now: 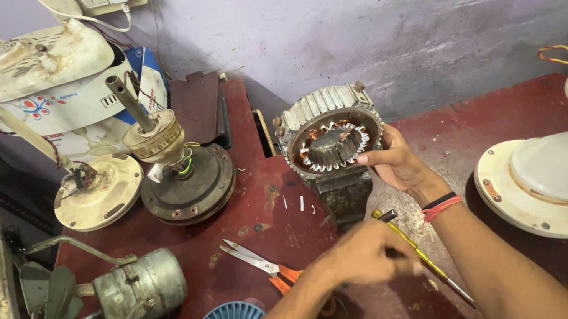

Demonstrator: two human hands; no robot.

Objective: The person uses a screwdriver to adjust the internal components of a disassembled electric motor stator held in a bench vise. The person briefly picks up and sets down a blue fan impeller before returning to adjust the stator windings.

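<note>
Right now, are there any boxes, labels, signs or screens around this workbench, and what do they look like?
Cardboard box: back left against the wall, behind the cream fan parts; blue side, white front.
Printed panel on the white front: red and blue flower-like drawing with small dark markings.
No screens or signs show.

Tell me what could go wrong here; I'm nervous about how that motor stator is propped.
1. The motor stator stands on edge, steadied only by the right hand; it might tip over.
2. The left hand works a yellow-handled tool close by; a slip could nick the copper windings.
</note>
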